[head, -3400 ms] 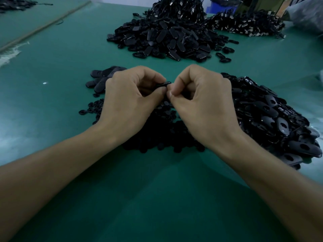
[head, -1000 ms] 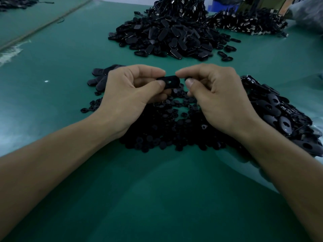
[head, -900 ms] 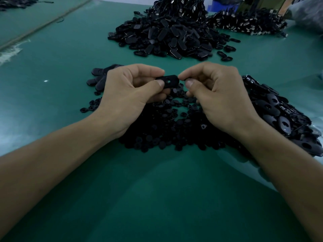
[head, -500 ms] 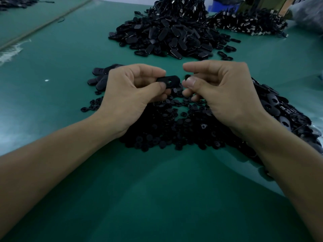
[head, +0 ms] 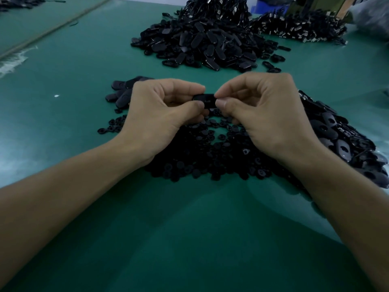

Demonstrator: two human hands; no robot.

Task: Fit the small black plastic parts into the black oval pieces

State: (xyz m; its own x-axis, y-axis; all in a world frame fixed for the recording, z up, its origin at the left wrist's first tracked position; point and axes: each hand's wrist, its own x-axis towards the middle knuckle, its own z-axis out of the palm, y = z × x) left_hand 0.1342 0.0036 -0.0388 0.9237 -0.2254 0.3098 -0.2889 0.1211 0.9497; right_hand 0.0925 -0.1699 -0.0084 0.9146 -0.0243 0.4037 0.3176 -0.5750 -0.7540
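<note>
WORKBENCH, CLOSE-UP: A worker's L hand point(head: 160, 114) and R hand point(head: 263, 114) meet over a heap of small parts point(head: 210, 157) on a green surface point(head: 189, 239). Both hands grip one black oval piece point(head: 205, 99), held roughly level in the air just above the heap's far edge. The L thumb and forefinger pinch the piece's left end, w/ the other fingers curled beneath. The R thumb and forefinger pinch its right end, w/ the remaining fingers tucked toward the palm. Whether a small part sits btwn the R fingertips cannot be told.

Right of the heap and touching it, a pile of loose ovals point(head: 341, 140) spreads toward the edge of view, several showing a hole in the face. Left of the heap, just beyond the L hand, a few flat ovals point(head: 122, 91) lie together. Well beyond the heap stands a taller mound point(head: 202, 43) of black oval pcs. Farther back and to the right is a second mound point(head: 301, 28), flecked w/ pale bits. A blue crate point(head: 269, 6) shows behind both mounds. A white speck point(head: 56, 95) lies well left of the heap. Both forearms are bare and reach in from the heap's near side.
</note>
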